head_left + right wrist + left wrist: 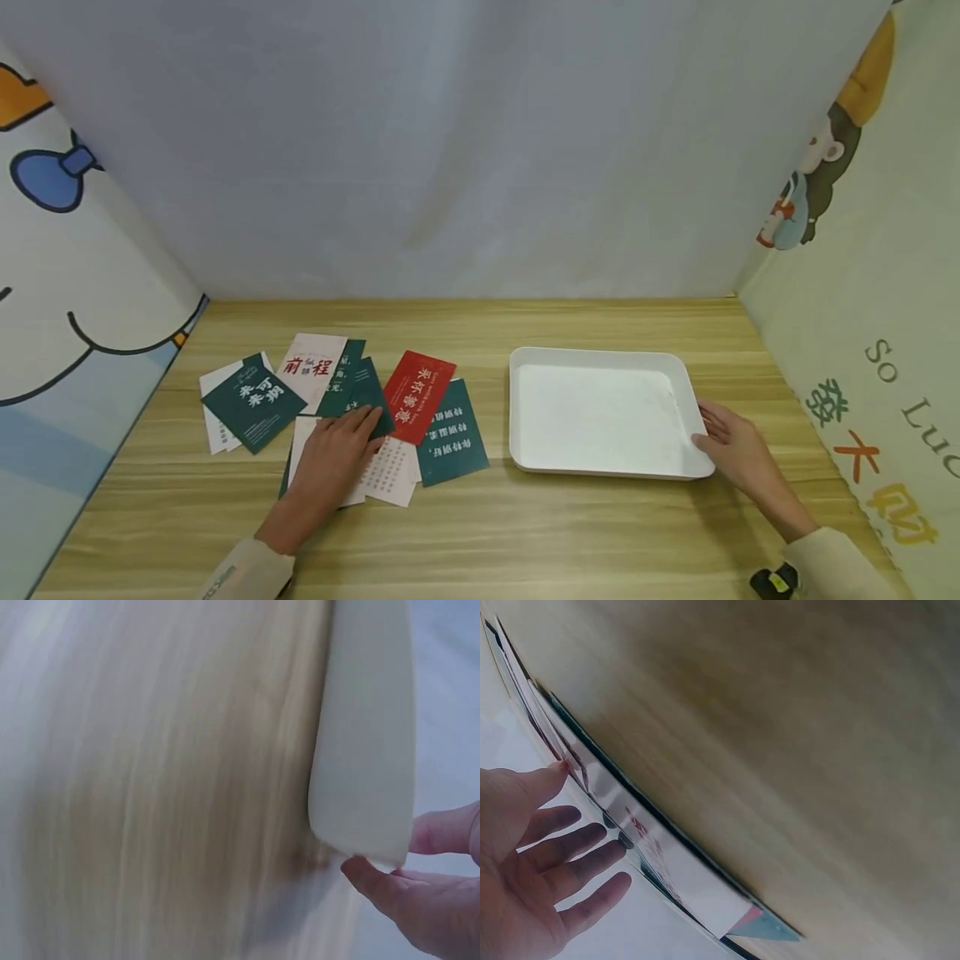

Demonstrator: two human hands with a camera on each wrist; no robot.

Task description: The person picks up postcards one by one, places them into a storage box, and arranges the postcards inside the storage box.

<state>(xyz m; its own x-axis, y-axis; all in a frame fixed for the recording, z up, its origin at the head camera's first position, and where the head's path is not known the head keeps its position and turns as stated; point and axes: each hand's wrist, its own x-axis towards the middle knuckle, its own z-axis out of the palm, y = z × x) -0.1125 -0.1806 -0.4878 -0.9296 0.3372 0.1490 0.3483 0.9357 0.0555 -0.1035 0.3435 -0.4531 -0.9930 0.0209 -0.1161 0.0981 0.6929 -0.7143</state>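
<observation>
My left hand (333,454) lies over a spread of cards, its fingertips on a dark green card (367,392). In the left wrist view its fingers (577,870) are spread and loosely bent, and the thumb tip touches the edge of the cards. Around it lie a white card with red characters (311,367), a red card (420,396) and another green card (453,442). White cards under the hand are partly hidden. My right hand (738,458) holds a shallow white tray (592,417) by its right side, thumb at the rim and fingers against the outer wall.
A green square-looking card (255,404) overlaps white ones at the far left of the spread. Wood-grain table (480,533) shows around the cards and tray. A pale cloth wall (480,150) rises behind, with printed walls at both sides.
</observation>
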